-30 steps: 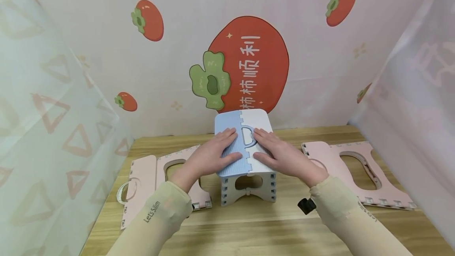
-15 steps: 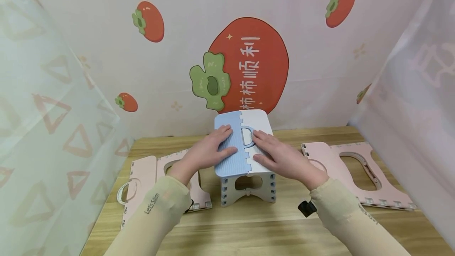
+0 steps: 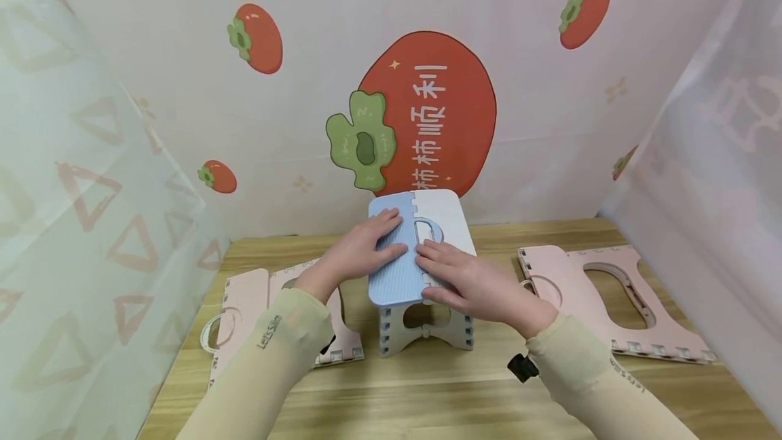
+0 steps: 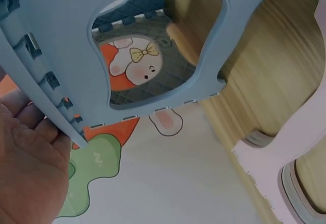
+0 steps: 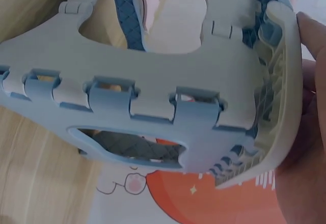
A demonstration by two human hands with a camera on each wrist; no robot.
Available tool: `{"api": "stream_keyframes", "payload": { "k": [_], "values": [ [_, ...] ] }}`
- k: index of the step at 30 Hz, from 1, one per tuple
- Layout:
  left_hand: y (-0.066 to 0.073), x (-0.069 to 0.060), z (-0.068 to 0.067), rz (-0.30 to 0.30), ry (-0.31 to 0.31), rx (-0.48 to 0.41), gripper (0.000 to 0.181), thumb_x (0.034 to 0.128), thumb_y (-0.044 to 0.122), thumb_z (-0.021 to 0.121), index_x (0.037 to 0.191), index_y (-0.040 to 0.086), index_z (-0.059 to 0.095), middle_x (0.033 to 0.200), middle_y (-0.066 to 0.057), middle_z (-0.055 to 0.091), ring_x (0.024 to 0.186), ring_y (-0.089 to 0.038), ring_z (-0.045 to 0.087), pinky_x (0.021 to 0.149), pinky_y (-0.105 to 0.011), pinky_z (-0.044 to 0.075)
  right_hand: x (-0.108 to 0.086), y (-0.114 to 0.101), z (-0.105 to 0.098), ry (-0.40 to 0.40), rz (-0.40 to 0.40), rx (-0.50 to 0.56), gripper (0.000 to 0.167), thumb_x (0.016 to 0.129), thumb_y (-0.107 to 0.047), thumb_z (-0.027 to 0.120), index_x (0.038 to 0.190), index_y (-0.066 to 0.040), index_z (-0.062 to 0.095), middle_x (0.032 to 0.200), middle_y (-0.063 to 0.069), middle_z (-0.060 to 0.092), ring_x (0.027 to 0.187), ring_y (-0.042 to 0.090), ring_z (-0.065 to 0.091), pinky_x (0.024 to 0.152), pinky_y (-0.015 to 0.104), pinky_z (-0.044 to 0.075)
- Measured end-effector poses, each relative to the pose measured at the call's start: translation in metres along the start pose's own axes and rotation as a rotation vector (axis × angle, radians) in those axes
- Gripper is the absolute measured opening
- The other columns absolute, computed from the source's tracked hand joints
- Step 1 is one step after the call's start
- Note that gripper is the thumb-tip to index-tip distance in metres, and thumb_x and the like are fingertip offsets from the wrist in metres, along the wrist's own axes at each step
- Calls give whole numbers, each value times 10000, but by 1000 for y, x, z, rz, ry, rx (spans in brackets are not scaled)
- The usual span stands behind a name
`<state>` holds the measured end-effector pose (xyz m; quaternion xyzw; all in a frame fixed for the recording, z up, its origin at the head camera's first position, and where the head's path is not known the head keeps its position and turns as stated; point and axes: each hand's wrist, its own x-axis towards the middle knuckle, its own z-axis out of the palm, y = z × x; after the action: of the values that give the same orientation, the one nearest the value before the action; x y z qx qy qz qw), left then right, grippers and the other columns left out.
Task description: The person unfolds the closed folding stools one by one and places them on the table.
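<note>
A folding step stool (image 3: 391,284) stands upright and unfolded on the table, its seat half blue and half white. A blue D-shaped handle (image 3: 436,228) lies at the seam of the seat. My left hand (image 3: 360,246) rests on the blue half with fingers extended. My right hand (image 3: 473,280) lies flat across the white half, its fingertips at the seam just below the handle. From underneath, the left wrist view shows the blue leg panel (image 4: 61,56) beside my left palm (image 4: 33,168). In the right wrist view the hinged pale leg panel (image 5: 158,66) shows, with my right hand (image 5: 313,112) along the seat's edge.
Folded pink step stools lie flat on the wooden table (image 3: 427,392): one pink stool (image 3: 247,290) at left, another pink stool (image 3: 550,267) at right. Behind stands a cloth backdrop (image 3: 305,121) printed with persimmons, and sheets hang on both sides.
My right hand has slid left and toward me, off the handle to the seam. My left hand has shifted slightly up and left on the blue half. The stool stays in place.
</note>
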<state>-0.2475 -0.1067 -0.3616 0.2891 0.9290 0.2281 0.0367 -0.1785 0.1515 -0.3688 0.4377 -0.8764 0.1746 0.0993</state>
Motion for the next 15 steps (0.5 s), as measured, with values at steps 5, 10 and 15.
{"api": "stream_keyframes", "payload": {
  "k": [5, 10, 15],
  "values": [
    [-3, 4, -2, 11, -22, 18, 699, 1034, 452, 563, 1599, 101, 347, 1688, -66, 248, 1560, -287, 198, 1258, -492, 218, 1, -5, 4, 30, -78, -66, 624, 976, -416, 689, 1468, -56, 555, 1559, 127, 478, 1448, 303, 443, 1128, 463, 442],
    [-6, 9, -1, 24, -27, 46, 702, 1043, 458, 537, 1605, 94, 328, 1691, -74, 238, 1564, -289, 185, 1268, -476, 194, 1, -5, 9, 59, -98, -83, 625, 956, -397, 720, 1455, -51, 569, 1549, 141, 487, 1441, 313, 451, 1129, 465, 441],
    [-10, 11, 2, 36, -20, 80, 693, 1057, 456, 509, 1612, 95, 306, 1692, -77, 236, 1566, -281, 182, 1273, -457, 179, 0, -5, 12, 69, -91, -60, 623, 952, -383, 730, 1456, -53, 569, 1551, 137, 486, 1444, 311, 447, 1127, 474, 442]
  ]
}}
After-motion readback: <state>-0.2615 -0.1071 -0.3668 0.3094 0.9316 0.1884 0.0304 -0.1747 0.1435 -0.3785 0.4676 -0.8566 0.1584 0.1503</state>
